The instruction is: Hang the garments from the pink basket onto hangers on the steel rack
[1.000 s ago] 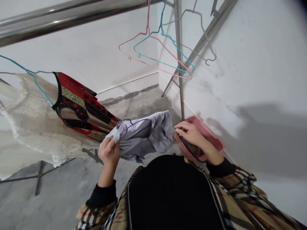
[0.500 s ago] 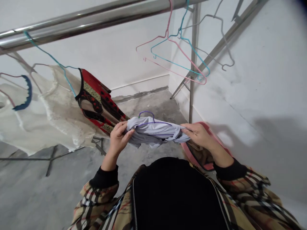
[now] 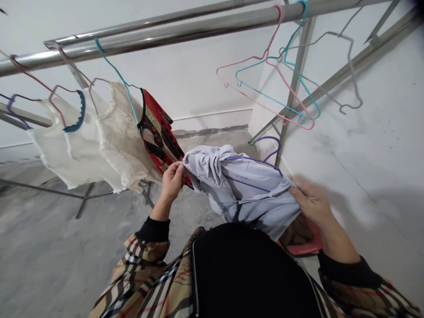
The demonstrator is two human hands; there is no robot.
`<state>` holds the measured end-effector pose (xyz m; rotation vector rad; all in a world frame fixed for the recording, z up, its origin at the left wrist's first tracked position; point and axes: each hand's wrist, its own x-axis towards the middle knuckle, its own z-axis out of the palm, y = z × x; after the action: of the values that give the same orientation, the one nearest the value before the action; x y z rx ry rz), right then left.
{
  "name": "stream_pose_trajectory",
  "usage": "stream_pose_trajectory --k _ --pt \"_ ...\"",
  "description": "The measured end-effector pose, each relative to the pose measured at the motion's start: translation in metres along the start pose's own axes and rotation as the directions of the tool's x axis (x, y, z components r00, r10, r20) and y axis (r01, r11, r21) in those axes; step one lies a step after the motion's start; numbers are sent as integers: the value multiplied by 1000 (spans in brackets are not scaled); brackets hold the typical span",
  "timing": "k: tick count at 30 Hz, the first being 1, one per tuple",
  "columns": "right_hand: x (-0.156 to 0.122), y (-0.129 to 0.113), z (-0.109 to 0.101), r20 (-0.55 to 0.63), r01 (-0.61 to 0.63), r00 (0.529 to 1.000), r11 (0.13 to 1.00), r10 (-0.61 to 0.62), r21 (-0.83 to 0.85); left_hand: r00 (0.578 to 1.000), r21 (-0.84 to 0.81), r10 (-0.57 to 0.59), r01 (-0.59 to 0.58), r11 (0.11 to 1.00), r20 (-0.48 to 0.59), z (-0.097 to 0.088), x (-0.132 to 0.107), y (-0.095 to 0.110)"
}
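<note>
Since the soft, limp lilac garment (image 3: 245, 190) was light, the left hand (image 3: 172, 182) pinched its left edge and the right hand (image 3: 313, 204) gripped its right edge.

The left hand (image 3: 172, 181) is out to the left, with its fingers pinched shut. The right hand (image 3: 313, 204) is over to the right, and its fingers bend in to pinch too. The two hands are well apart. The left arm (image 3: 159, 208) and the right arm (image 3: 336, 242) both reach out from the near side, bent a little at the wrists.
</note>
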<state>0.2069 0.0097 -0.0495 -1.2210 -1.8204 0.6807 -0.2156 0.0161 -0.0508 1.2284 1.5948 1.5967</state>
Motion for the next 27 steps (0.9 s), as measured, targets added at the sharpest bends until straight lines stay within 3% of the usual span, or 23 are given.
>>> stream_pose_trajectory --k 4,6,9,12,15,17,19,23,27 --pt "3 1 -6 208 45 977 999 -39 -24 987 -35 63 -69 997 -148 -5 10 8" --pt "3 2 -7 240 60 970 998 -52 -26 975 -13 115 -120 993 -188 -6 11 10" --pt "0 4 -7 105 57 993 998 -54 -23 969 21 138 -137 990 -206 -8 10 9" --pt "-4 6 -6 -67 32 997 999 -34 -34 978 85 85 -70 994 -189 -9 10 2" --pt "-5 4 -4 -51 27 998 999 -28 -35 994 148 58 -44 988 -89 -5 9 -6" --pt "-4 1 -1 -3 25 1000 999 -25 -26 981 198 158 -133 971 -114 2 4 -5" --pt "-2 -4 2 24 26 999 1000 -25 -12 935 289 326 -276 917 -142 12 -5 2" --pt "1 -14 9 60 51 997 999 -51 8 845 476 531 -491 730 57 35 -19 21" --pt "0 -23 12 64 91 994 996 -90 -15 834 647 548 -452 615 63 49 -15 28"
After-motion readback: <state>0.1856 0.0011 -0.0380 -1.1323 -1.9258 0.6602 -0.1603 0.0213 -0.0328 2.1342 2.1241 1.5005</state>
